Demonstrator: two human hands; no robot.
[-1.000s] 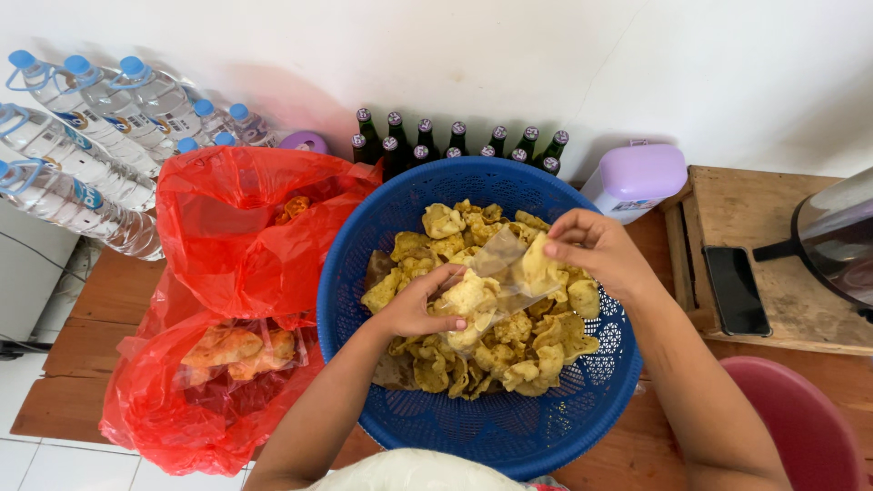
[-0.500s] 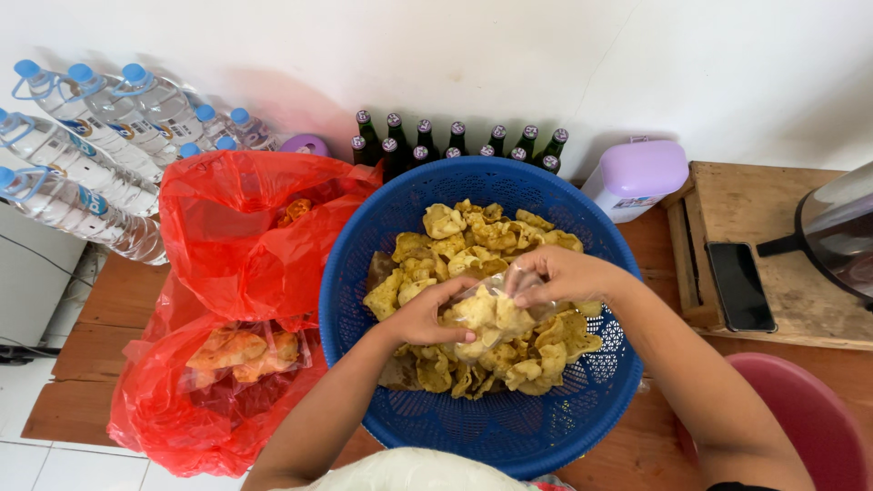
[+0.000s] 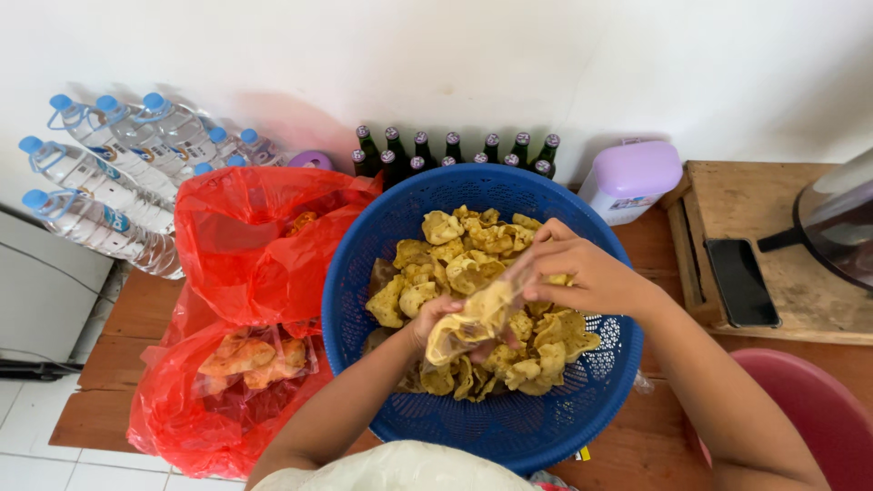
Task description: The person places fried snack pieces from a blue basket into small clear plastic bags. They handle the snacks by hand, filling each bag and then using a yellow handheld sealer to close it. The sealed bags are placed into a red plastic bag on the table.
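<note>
A round blue plastic basket (image 3: 382,236) sits on a wooden table and holds a heap of yellow crackers (image 3: 464,245). Over the heap, my left hand (image 3: 435,318) grips a small clear plastic bag (image 3: 473,318) stuffed with crackers from below. My right hand (image 3: 573,273) reaches in from the right and pinches the top of the same bag, with a cracker under its fingers. Both forearms cross the near rim of the basket.
A red plastic bag (image 3: 245,245) with packed crackers lies left of the basket. Water bottles (image 3: 109,182) lie at far left, dark glass bottles (image 3: 455,150) line the wall, a lilac container (image 3: 632,177) stands behind. A wooden box (image 3: 773,209) with a black phone (image 3: 741,282) is right; a pink tub (image 3: 809,418).
Both hands have drawn together over the basket's middle. The right hand dropped from the far side onto the bag's top, and the bag now looks fuller.
</note>
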